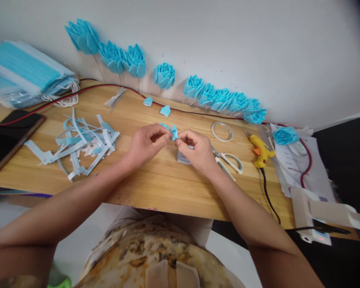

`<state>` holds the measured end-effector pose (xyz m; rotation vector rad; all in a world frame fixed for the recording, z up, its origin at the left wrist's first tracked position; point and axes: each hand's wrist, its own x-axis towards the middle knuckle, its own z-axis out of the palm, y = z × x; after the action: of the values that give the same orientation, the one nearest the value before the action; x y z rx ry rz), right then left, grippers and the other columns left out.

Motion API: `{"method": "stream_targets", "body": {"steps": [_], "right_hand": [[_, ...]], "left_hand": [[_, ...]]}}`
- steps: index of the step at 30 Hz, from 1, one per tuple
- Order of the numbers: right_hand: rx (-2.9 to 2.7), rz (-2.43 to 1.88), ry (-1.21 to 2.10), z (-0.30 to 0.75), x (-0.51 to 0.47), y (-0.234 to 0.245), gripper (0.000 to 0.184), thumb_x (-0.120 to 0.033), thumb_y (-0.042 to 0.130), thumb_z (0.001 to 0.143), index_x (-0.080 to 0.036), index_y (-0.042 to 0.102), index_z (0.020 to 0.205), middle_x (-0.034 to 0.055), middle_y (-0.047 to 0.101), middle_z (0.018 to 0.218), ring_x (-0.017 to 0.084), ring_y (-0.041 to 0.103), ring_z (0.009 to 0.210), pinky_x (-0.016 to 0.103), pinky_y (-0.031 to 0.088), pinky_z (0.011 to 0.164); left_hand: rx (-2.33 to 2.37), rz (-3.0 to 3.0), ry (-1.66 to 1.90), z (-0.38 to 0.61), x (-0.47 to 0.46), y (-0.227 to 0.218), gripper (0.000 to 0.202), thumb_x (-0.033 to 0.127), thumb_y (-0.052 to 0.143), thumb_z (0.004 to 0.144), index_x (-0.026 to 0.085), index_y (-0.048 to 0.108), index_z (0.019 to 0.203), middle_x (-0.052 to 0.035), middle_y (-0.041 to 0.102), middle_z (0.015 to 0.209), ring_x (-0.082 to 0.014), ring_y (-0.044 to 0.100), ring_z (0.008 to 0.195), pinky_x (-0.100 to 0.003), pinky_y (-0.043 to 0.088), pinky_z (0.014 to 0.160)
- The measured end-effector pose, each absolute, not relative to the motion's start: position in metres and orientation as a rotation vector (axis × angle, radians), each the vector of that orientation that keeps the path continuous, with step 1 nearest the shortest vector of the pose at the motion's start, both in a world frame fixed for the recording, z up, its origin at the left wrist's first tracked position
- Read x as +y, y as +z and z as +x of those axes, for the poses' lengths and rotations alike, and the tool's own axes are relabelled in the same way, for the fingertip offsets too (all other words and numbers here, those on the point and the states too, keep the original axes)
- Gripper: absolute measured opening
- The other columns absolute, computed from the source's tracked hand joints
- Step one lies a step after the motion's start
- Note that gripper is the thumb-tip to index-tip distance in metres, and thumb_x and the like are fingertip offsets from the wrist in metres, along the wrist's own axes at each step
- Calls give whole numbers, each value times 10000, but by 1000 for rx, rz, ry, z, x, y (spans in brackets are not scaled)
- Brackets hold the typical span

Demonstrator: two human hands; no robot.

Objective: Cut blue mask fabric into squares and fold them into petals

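- Centrally, small blue folded piece (173,132), pinched between both hands just above the wooden table (156,184); light blue, petal-like, partly covered by fingers.
- Left hand (145,144): fingertips closed narrowly on the piece's left edge, thumb on the near side.
- Right hand (195,150): fingertips closed on the piece's right edge, knuckles raised; both hands about equally near, the piece lying directly between them.
- Long axis of the piece hard to judge; seemingly short and tilted up toward the wall.
- Under the right hand, a grey-blue scrap (183,158), mostly hidden.
- Just right, white-handled scissors (229,160), blades concealed by the wrist; beyond, tape ring (222,131) and yellow glue gun (260,151) with black cord.
- Behind the hands, two loose blue petals (165,110), near the red cable.
- Left, heap of cut mask strips (81,142); farther left, dark phone (9,138) and stack of face masks (24,74), cut off at the frame edge.
- Along the wall, row of finished blue flowers (165,75); one more flower (285,135) on papers at right.
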<state>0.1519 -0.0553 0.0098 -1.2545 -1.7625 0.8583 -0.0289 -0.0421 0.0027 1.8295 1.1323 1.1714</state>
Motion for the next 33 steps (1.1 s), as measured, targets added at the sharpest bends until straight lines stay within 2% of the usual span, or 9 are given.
{"method": "stream_targets", "body": {"steps": [3, 5, 9, 12, 15, 18, 26, 33], "right_hand": [[-1707, -1239, 1001, 153, -53, 10, 123, -299, 573, 795, -195, 570, 730, -32, 540, 621, 98, 467, 569, 244, 363, 558], [-1684, -1223, 1062, 155, -52, 10, 132, -313, 579, 790, -191, 575, 741, -30, 550, 625, 100, 478, 574, 243, 367, 562], [-1689, -1214, 1109, 155, -51, 11, 147, -322, 586, 789, -183, 579, 741, -25, 554, 630, 101, 477, 573, 247, 361, 564], [-1699, -1205, 1157, 154, -53, 13, 187, -356, 571, 814, -180, 582, 750, -22, 548, 648, 103, 478, 589, 249, 364, 577], [-1733, -1211, 1136, 152, -55, 14, 235, -388, 588, 820, -187, 542, 706, -40, 484, 626, 89, 416, 576, 238, 324, 556], [-1759, -1245, 1048, 152, -55, 12, 249, -351, 604, 800, -197, 473, 654, -61, 398, 593, 77, 341, 561, 232, 282, 539], [-1804, -1215, 945, 153, -56, 11, 217, -288, 577, 797, -201, 444, 648, -56, 390, 623, 84, 355, 601, 237, 297, 588], [-1836, -1150, 1041, 157, -53, 12, 164, -268, 562, 790, -200, 461, 681, -58, 392, 627, 85, 358, 603, 237, 277, 579]], "left_hand": [[1136, 1610, 1285, -33, -35, 0, 184, 341, 633, 841, 203, 631, 962, -29, 658, 812, -139, 584, 702, -254, 441, 603], [1079, 1542, 1220, -35, -31, 0, 260, 371, 633, 844, 194, 616, 1034, -24, 640, 800, -133, 573, 684, -241, 431, 567], [998, 1540, 967, -36, -30, 3, 222, 399, 649, 820, 178, 629, 830, 7, 594, 683, -116, 522, 614, -235, 411, 548], [995, 1563, 946, -36, -32, 3, 235, 397, 680, 782, 180, 610, 726, 20, 582, 648, -111, 504, 607, -232, 396, 564], [1019, 1578, 971, -34, -34, 0, 236, 389, 684, 785, 185, 597, 703, 22, 580, 646, -110, 502, 603, -234, 392, 572], [1039, 1579, 963, -32, -36, 0, 215, 369, 694, 785, 194, 602, 700, 12, 605, 671, -123, 528, 624, -251, 410, 602], [1044, 1480, 936, -33, -37, 6, 113, 260, 717, 738, 189, 643, 689, 25, 627, 695, -121, 508, 680, -252, 404, 678], [1102, 1426, 922, -29, -41, 17, 53, 200, 698, 722, 195, 661, 685, 37, 640, 690, -111, 500, 665, -252, 418, 703]]}}
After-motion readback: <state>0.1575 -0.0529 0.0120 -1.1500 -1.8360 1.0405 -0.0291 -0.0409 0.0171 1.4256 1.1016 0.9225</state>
